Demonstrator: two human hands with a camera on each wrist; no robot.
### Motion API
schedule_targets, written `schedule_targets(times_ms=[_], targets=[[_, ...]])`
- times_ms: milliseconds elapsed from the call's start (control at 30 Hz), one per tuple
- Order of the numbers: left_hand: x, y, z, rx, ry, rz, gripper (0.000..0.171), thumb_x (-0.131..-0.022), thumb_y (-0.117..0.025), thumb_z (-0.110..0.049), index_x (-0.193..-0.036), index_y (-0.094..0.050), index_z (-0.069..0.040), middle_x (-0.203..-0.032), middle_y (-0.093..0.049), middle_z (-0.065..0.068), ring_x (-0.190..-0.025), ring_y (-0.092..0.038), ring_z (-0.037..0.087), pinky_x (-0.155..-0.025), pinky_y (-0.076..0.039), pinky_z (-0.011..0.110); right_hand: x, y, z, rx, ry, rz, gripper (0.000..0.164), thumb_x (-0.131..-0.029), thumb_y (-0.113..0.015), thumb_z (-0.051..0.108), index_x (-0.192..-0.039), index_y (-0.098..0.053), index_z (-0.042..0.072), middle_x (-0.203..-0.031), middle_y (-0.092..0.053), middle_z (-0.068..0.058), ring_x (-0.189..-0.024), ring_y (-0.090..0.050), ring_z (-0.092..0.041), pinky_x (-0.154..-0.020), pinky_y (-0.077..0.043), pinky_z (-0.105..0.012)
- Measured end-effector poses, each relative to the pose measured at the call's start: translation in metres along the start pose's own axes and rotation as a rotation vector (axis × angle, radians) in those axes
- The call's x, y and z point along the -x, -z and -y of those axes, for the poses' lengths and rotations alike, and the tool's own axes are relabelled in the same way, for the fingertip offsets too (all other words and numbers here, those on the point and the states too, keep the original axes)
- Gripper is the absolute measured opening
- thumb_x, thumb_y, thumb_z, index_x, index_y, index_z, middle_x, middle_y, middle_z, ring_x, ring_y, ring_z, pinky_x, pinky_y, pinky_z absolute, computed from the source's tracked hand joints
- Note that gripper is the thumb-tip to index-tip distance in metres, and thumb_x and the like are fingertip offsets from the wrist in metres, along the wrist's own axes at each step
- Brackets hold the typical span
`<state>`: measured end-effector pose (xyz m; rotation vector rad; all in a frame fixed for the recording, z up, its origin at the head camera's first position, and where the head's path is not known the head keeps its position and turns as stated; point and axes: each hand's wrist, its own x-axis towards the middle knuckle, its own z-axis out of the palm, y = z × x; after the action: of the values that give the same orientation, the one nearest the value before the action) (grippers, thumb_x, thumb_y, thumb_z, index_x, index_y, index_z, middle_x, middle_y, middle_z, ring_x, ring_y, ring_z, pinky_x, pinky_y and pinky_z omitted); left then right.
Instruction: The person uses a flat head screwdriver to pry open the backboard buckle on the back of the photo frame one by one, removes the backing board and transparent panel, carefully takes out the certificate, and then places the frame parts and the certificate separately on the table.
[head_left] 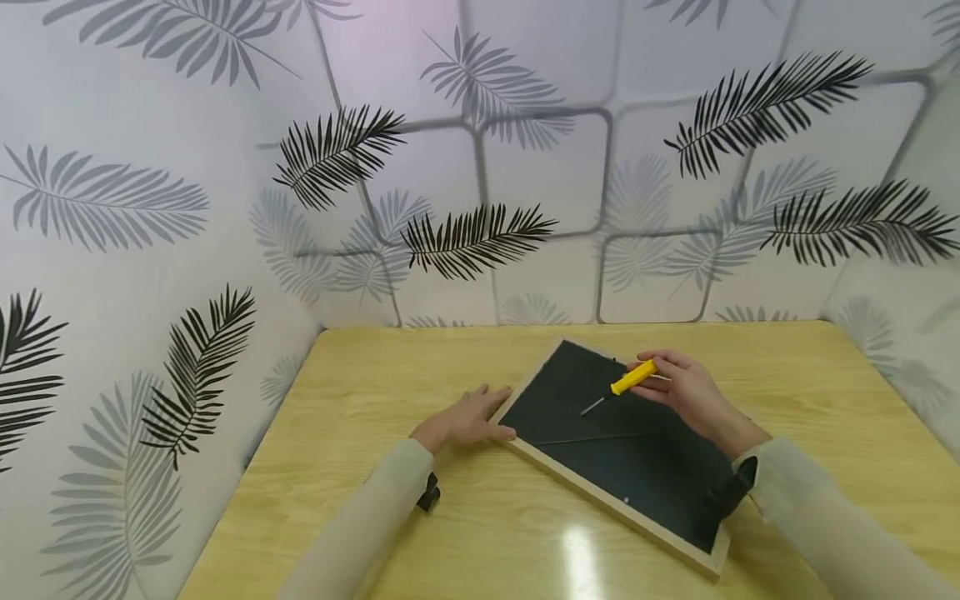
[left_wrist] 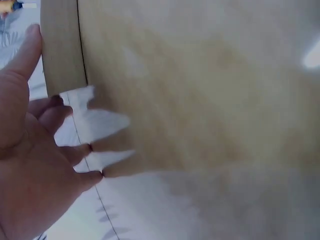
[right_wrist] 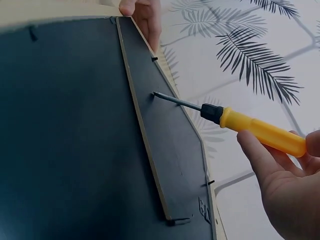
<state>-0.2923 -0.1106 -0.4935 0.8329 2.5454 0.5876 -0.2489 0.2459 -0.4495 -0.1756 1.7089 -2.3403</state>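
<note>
A picture frame (head_left: 626, 498) lies face down and slanted on the table, with a pale wooden rim and dark backing. At its left corner, my left hand (head_left: 468, 417) holds the wood, thumb on the near side and fingers round the short end. My right hand (head_left: 693, 396) grips a screwdriver (head_left: 633, 377) by its yellow handle, above the frame's far half. In the right wrist view, the screwdriver's metal tip (right_wrist: 156, 94) points at the backing beside a raised, brown-edged strip (right_wrist: 141, 127). Small dark tabs (right_wrist: 155, 59) and a metal hanger (right_wrist: 204, 211) sit along the rim.
The glossy yellow wooden table (head_left: 360, 375) reaches back to a wall (head_left: 540, 283) with printed leaves. Another patterned wall (head_left: 150, 333) runs along the left. Dark wrist bands (head_left: 429, 493) show at both sleeves.
</note>
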Motion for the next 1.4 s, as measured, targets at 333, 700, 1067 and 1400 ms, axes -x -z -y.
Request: schedule_targets(times_ms=[333, 700, 1067, 1400], targets=[[0.005, -0.017, -0.045, -0.174, 0.287, -0.245, 0.086, -0.090, -0.055, -0.054, -0.146, -0.026, 0.005, -0.152, -0.016, 0.026, -0.139, -0.017, 0.040, -0.109, -0.020, 0.052, -0.001, 0.005, -0.007, 0.123, 0.041, -0.024, 0.016, -0.100, -0.048, 0.012, -0.113, -0.055, 0.006, -0.103, -0.065, 0.003, -0.094, -0.065, -0.014, -0.084, -0.050, -0.030], [0.000, -0.043, -0.070, -0.156, 0.264, -0.201, 0.115, -0.078, -0.057, -0.071, -0.148, -0.011, 0.009, -0.153, -0.002, 0.028, -0.140, -0.007, 0.041, -0.112, -0.013, 0.048, 0.001, -0.002, -0.012, 0.367, 0.051, 0.014, 0.047, -0.099, -0.050, 0.009, -0.132, -0.035, -0.020, -0.129, -0.048, -0.030, -0.097, -0.062, -0.009, -0.085, -0.050, -0.032], [-0.024, -0.011, -0.045, -0.139, 0.048, -0.005, 0.103, -0.085, -0.062, -0.055, -0.150, -0.006, 0.001, -0.156, 0.006, 0.019, -0.143, -0.003, 0.027, -0.112, -0.018, 0.038, -0.001, -0.024, -0.016, 0.458, 0.041, 0.062, 0.038, -0.095, -0.054, 0.002, -0.127, -0.046, -0.016, -0.127, -0.047, -0.033, -0.105, -0.059, -0.024, -0.088, -0.048, -0.032], [-0.013, -0.024, -0.059, -0.063, 0.066, -0.004, 0.109, -0.082, -0.064, -0.058, -0.151, -0.001, -0.002, -0.157, 0.007, 0.014, -0.143, -0.006, 0.030, -0.112, -0.018, 0.043, -0.001, -0.031, -0.028, 0.582, 0.061, 0.003, 0.030, -0.092, -0.060, 0.004, -0.121, -0.058, -0.008, -0.120, -0.055, -0.025, -0.102, -0.061, -0.029, -0.083, -0.051, -0.028]])
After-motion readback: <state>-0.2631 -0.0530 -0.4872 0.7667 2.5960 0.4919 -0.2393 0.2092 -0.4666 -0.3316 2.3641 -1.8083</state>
